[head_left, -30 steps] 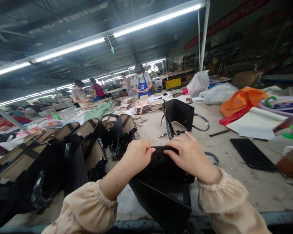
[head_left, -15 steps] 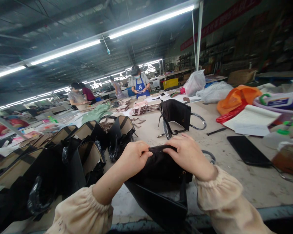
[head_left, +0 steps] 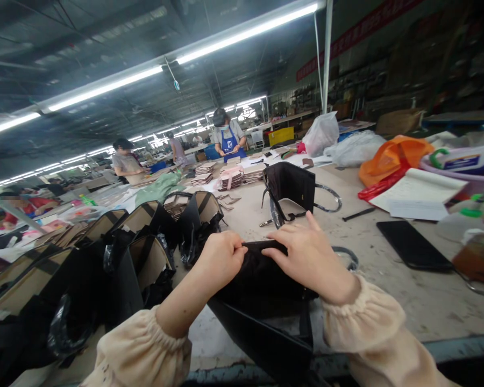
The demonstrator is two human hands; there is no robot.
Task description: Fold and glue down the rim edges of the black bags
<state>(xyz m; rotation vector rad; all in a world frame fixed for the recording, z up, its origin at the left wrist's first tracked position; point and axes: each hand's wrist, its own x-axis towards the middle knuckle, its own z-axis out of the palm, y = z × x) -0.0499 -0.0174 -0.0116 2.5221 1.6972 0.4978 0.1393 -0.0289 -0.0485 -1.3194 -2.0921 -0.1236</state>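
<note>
A black handbag point(head_left: 262, 328) stands in front of me at the table's near edge, its mouth facing up. My left hand point(head_left: 223, 263) pinches the far rim between thumb and bent fingers. Farther right on the same rim, my right hand point(head_left: 306, 258) has its thumb on the near side and its fingers over the top, one finger raised. Part of a plastic-wrapped handle point(head_left: 347, 257) shows behind my right wrist. Beyond my hands stands another black handbag point(head_left: 292, 188) with wrapped handles.
Several unfinished black bags point(head_left: 145, 258) crowd the left side. A phone point(head_left: 413, 244), an open notebook point(head_left: 421, 196), an orange plastic bag point(head_left: 391, 158) and a bottle with a green cap point(head_left: 463, 223) lie at right. Stacked pieces point(head_left: 229, 177) sit farther back, near a person in a blue apron point(head_left: 229, 142).
My left hand still pinches the rim, slightly farther left. The right hand has shifted a little left along the rim, its thumb and fingers looser and one finger lifted.
</note>
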